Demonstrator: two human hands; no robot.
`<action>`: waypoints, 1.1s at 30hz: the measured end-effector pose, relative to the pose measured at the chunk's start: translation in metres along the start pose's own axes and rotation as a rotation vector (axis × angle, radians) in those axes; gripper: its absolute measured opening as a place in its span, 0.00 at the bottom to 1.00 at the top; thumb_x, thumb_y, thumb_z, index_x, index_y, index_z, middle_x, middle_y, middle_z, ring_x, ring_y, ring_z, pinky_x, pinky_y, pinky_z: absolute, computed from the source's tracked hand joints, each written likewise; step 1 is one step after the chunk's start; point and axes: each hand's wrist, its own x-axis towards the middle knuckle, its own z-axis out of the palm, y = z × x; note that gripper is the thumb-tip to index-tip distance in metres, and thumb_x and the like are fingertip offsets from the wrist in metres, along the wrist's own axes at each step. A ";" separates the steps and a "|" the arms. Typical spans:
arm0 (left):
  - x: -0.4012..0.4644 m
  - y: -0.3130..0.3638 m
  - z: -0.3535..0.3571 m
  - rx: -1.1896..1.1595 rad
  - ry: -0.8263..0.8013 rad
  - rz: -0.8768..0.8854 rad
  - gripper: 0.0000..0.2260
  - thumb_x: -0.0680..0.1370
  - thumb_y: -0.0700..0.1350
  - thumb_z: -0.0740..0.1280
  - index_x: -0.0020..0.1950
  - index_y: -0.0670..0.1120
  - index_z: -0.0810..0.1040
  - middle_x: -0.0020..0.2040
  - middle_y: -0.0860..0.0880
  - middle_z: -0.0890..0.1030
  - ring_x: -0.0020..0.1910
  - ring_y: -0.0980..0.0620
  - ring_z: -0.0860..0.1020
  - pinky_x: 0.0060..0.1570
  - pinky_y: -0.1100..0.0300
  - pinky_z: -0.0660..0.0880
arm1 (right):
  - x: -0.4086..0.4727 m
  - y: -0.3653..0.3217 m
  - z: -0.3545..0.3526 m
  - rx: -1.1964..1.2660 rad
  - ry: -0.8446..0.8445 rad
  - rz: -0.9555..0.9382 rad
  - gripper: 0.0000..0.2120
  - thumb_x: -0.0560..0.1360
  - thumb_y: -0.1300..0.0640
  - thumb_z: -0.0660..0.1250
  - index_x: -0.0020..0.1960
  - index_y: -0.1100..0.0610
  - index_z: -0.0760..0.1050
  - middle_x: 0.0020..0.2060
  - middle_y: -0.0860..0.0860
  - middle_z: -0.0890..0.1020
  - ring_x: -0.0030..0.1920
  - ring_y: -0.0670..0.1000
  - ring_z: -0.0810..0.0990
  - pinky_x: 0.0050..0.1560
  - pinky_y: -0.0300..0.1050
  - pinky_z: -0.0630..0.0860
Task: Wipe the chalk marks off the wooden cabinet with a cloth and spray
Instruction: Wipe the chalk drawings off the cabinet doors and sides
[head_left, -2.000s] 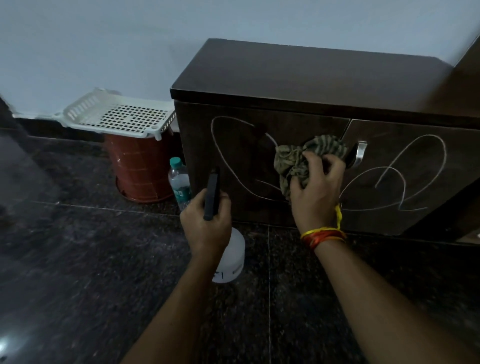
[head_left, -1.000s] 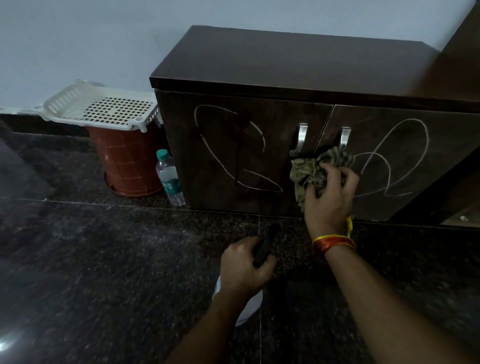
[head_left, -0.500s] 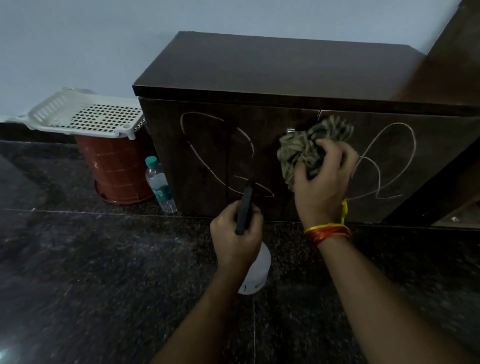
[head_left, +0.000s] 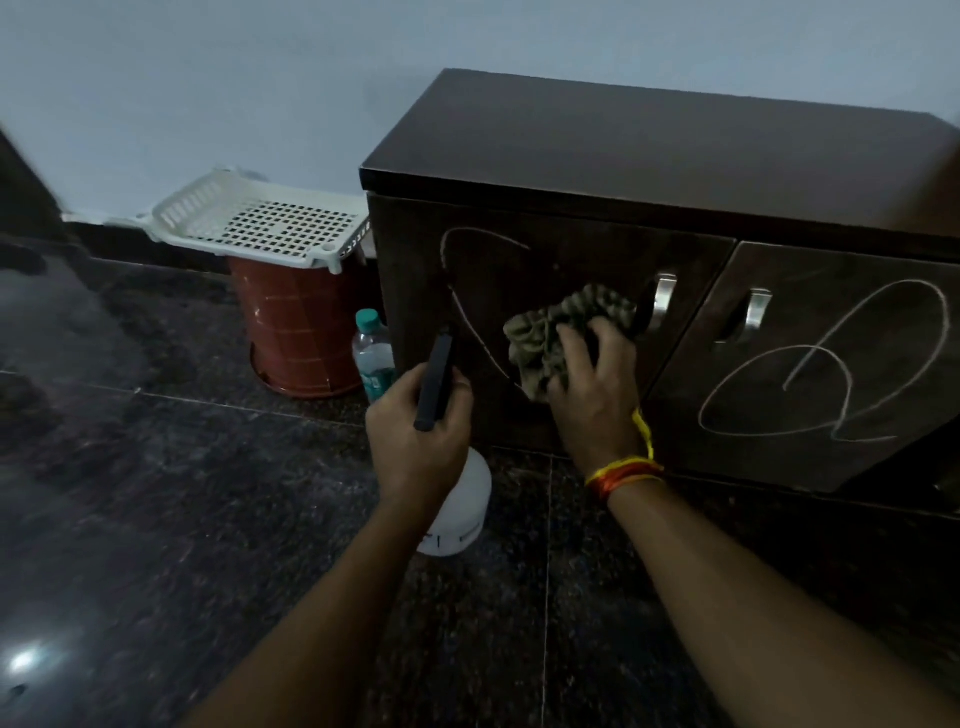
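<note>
My right hand (head_left: 592, 395) gripped the bunched olive cloth (head_left: 561, 338), fingers (head_left: 571, 338) curled into its folds, and pressed it flat against the left door of the dark wooden cabinet (head_left: 649, 171), just left of that door's metal handle (head_left: 664, 306). A chalk line (head_left: 467, 322) ran down the door beside the cloth, and a looping chalk scrawl (head_left: 831, 364) covered the right door. My left hand (head_left: 415, 431) held the spray bottle (head_left: 460, 514) off the floor near the cabinet's lower left corner, fingers wrapped round its black trigger head (head_left: 435, 382), the white body hanging below my wrist. Left of the cabinet stood a small water bottle (head_left: 373, 358) and a red bucket (head_left: 298, 332) with a white basket (head_left: 249, 221) lying on top, all on the dark stone floor (head_left: 156, 493).
</note>
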 end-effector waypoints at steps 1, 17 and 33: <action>0.004 0.000 -0.005 -0.005 0.009 0.003 0.17 0.76 0.45 0.66 0.28 0.52 0.66 0.23 0.52 0.66 0.22 0.55 0.65 0.23 0.65 0.60 | -0.006 0.001 0.002 0.018 -0.042 -0.003 0.21 0.68 0.69 0.69 0.61 0.65 0.75 0.59 0.68 0.74 0.57 0.68 0.74 0.55 0.59 0.77; 0.017 -0.015 -0.013 -0.016 0.007 0.014 0.15 0.75 0.47 0.66 0.33 0.39 0.71 0.26 0.35 0.71 0.25 0.35 0.70 0.23 0.45 0.66 | 0.023 -0.026 0.013 -0.069 0.037 -0.113 0.11 0.69 0.68 0.63 0.49 0.61 0.79 0.53 0.64 0.78 0.46 0.65 0.77 0.43 0.52 0.77; 0.030 -0.042 -0.026 -0.020 0.011 -0.006 0.16 0.73 0.51 0.66 0.34 0.39 0.72 0.27 0.37 0.72 0.27 0.34 0.71 0.24 0.42 0.71 | 0.059 -0.016 0.045 -0.223 0.265 -0.648 0.16 0.78 0.66 0.62 0.65 0.61 0.72 0.65 0.57 0.76 0.64 0.58 0.67 0.63 0.56 0.71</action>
